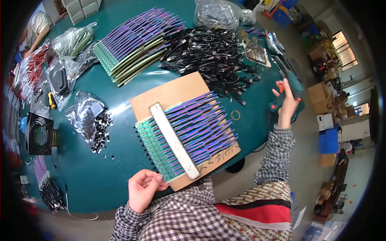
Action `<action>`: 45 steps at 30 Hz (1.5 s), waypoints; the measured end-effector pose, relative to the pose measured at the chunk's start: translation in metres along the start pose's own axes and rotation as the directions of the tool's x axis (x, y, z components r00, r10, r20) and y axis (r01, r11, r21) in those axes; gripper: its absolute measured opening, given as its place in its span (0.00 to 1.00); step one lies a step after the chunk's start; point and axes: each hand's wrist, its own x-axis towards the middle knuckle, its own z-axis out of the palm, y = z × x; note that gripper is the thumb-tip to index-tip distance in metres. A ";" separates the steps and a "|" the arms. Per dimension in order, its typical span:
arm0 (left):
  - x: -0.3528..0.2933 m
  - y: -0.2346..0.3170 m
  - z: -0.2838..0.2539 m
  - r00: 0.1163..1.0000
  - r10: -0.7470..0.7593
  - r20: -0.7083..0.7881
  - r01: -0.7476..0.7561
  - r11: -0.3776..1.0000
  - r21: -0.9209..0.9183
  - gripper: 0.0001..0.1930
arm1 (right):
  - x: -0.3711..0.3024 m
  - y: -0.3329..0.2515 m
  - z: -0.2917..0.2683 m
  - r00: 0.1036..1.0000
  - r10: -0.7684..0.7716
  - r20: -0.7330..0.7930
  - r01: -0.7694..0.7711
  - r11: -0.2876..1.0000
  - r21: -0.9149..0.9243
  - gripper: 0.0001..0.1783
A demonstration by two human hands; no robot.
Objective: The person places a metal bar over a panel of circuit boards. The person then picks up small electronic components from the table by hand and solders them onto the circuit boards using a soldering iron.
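A green circuit board panel point(149, 146) lies on a brown cardboard sheet point(171, 93) in front of me. Rows of purple, blue and black wires point(209, 128) run rightward from it, and small black connectors line its left edge. Across the wires rests a worn white bar point(173, 140). My left hand point(144, 188) is closed, thumb against fingers, beside the panel's near corner; whatever is in the pinch is too small to make out. Off to the right, my right hand point(286, 105) is around a green pistol-shaped tool point(296, 86) with orange-red parts.
Stacked wired panels point(136, 44) and a heap of black cables point(209, 56) lie at the back. Small black connectors point(102, 130) spill from a clear bag point(83, 110) on the left, near a black fan point(40, 134). A rubber band point(235, 115) lies right of the cardboard.
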 end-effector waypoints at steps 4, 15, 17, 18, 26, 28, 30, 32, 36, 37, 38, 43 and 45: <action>0.007 0.002 -0.002 0.998 -0.008 0.054 0.010 0.999 -0.035 0.06 | -0.088 -0.041 -0.017 0.996 0.079 0.050 -0.079 0.997 -0.010 0.16; 0.013 -0.004 0.005 0.995 0.069 0.078 -0.065 0.997 -0.051 0.07 | -0.318 -0.096 -0.061 0.610 0.520 0.598 -0.647 0.763 -0.004 0.23; 0.011 -0.002 0.002 0.996 0.055 0.075 -0.052 0.998 -0.046 0.07 | -0.329 -0.101 -0.057 0.592 0.590 0.549 -0.673 0.737 -0.066 0.20; 0.011 -0.003 0.002 0.996 0.042 0.082 -0.038 0.998 -0.050 0.07 | -0.332 -0.100 -0.058 0.588 0.592 0.552 -0.674 0.736 -0.072 0.20; 0.011 -0.006 0.000 0.994 0.051 0.101 -0.041 0.994 -0.102 0.07 | -0.335 -0.099 -0.055 0.564 0.610 0.557 -0.646 0.746 -0.162 0.16; 0.012 -0.005 0.000 0.993 0.051 0.104 -0.041 0.994 -0.103 0.06 | -0.334 -0.094 -0.060 0.544 0.607 0.580 -0.637 0.748 -0.186 0.15; 0.013 -0.005 0.000 0.993 0.051 0.109 -0.040 0.994 -0.102 0.06 | -0.333 -0.092 -0.061 0.524 0.605 0.600 -0.628 0.750 -0.208 0.15; 0.014 -0.005 0.001 0.993 0.043 0.110 -0.031 0.994 -0.104 0.06 | -0.333 -0.093 -0.060 0.521 0.622 0.584 -0.642 0.737 -0.212 0.14; 0.014 -0.006 0.001 0.994 0.044 0.098 -0.033 0.993 -0.112 0.06 | -0.332 -0.092 -0.058 0.524 0.627 0.576 -0.653 0.730 -0.201 0.13; 0.014 -0.006 0.001 0.995 0.044 0.094 -0.034 0.994 -0.107 0.06 | -0.331 -0.092 -0.058 0.512 0.633 0.581 -0.652 0.727 -0.217 0.13; 0.014 -0.005 0.001 0.995 0.045 0.094 -0.035 0.994 -0.103 0.07 | -0.331 -0.092 -0.058 0.502 0.638 0.584 -0.648 0.725 -0.235 0.13; 0.013 -0.006 0.001 0.993 0.048 0.105 -0.036 0.993 -0.111 0.07 | -0.334 -0.092 -0.062 0.517 0.612 0.598 -0.610 0.753 -0.244 0.12; 0.012 -0.006 0.001 0.993 0.051 0.103 -0.039 0.993 -0.110 0.07 | -0.334 -0.092 -0.063 0.519 0.603 0.606 -0.601 0.761 -0.243 0.11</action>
